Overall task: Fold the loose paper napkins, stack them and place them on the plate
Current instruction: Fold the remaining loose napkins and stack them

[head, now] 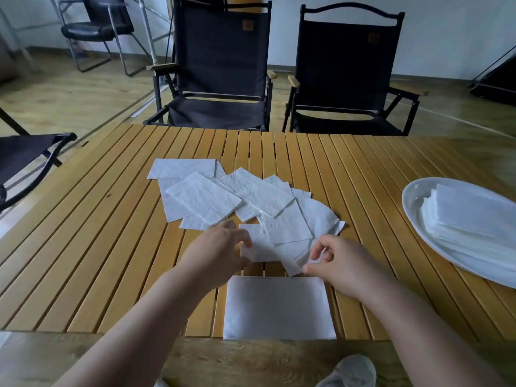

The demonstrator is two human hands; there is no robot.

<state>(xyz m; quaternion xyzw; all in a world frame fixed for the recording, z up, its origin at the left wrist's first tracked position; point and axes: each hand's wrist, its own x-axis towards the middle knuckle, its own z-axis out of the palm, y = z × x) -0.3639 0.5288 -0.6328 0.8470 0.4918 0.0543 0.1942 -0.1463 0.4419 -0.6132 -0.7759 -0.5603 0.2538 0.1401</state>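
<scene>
Several loose white paper napkins (223, 196) lie fanned out and overlapping across the middle of the slatted wooden table (363, 169). My left hand (220, 250) rests its curled fingers on the left edge of the nearest loose napkin (262, 247). My right hand (332, 261) pinches the near corner of a napkin at the right of the pile. A flat folded napkin (279, 308) lies at the table's near edge, just below both hands. A white plate (413, 202) at the right holds a stack of folded napkins (469, 219).
Two black folding chairs (220, 68) (349, 74) stand behind the table's far edge. Part of another black chair (25, 157) is at the left. A shoe (349, 372) shows below the table's near edge, and a black office chair (97, 29) stands far back left.
</scene>
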